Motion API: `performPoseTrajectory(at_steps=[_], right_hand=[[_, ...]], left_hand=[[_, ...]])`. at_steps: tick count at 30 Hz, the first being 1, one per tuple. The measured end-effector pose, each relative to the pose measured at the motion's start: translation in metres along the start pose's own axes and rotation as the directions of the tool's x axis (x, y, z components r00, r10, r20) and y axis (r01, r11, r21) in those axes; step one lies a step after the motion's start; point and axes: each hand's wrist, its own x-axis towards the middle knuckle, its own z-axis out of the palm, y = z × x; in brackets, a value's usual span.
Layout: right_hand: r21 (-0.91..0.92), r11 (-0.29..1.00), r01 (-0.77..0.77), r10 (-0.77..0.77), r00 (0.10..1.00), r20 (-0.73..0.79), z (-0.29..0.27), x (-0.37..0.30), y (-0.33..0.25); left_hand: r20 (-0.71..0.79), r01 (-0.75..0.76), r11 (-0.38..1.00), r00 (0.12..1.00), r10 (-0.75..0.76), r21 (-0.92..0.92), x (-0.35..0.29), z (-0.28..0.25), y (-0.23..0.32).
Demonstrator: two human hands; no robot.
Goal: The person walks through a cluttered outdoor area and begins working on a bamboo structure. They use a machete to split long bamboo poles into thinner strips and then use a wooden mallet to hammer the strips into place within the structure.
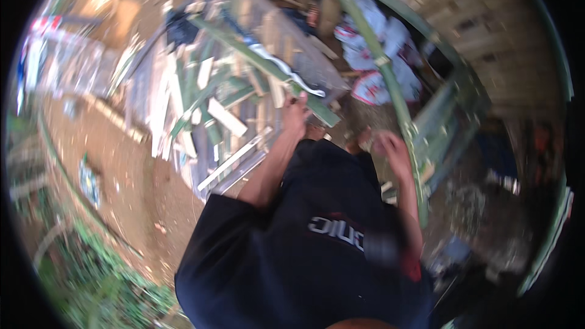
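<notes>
My left hand [295,116] is closed at the near end of a long green bamboo strip [244,52], which slants over a pile of cut pieces. Along the strip lies a long, thin blue and white object [283,68], its kind unclear. To the right, my right hand [390,145] is raised beside an upright green bamboo pole [390,79]; its fingers look curled but motion smears them, and nothing shows clearly in them. Under the strip, pale and green split bamboo pieces [226,117] lie jumbled on a grey sheet or tray [314,55].
White plastic bags with red print [370,88] sit behind the pole. A slatted bamboo wall [481,24] rises at the far right. Bare brown soil [137,189] stretches left, with a wrapper [89,180] on it. Green plants [97,274] grow at the lower left.
</notes>
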Motion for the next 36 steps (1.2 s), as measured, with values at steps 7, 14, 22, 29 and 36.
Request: performPoseTrajectory(at_steps=[7,14,22,29,36], right_hand=[[-0.265,0.923,0.278,-0.233,0.954,0.189,0.033,0.081,-0.048],[0.126,0.923,0.364,-0.349,0.929,-0.126,0.035,0.066,-0.010],[0.481,0.797,0.366,-0.052,0.835,-0.548,0.022,0.067,0.069],[0.735,0.574,0.361,0.190,0.814,-0.548,-0.022,0.102,0.074],[0.238,0.970,-0.055,0.226,0.573,-0.788,-0.001,0.085,0.138]], left_hand=[[0.417,-0.100,0.986,0.908,0.037,0.131,-0.063,0.047,-0.023],[0.691,-0.283,0.856,0.714,-0.113,0.433,-0.053,0.062,-0.060],[0.765,-0.483,0.660,0.604,-0.225,0.576,-0.051,0.064,-0.089],[0.581,-0.195,0.638,0.660,-0.477,0.745,-0.042,0.128,-0.106],[0.461,0.222,0.658,0.557,-0.691,0.719,0.022,0.154,-0.173]])
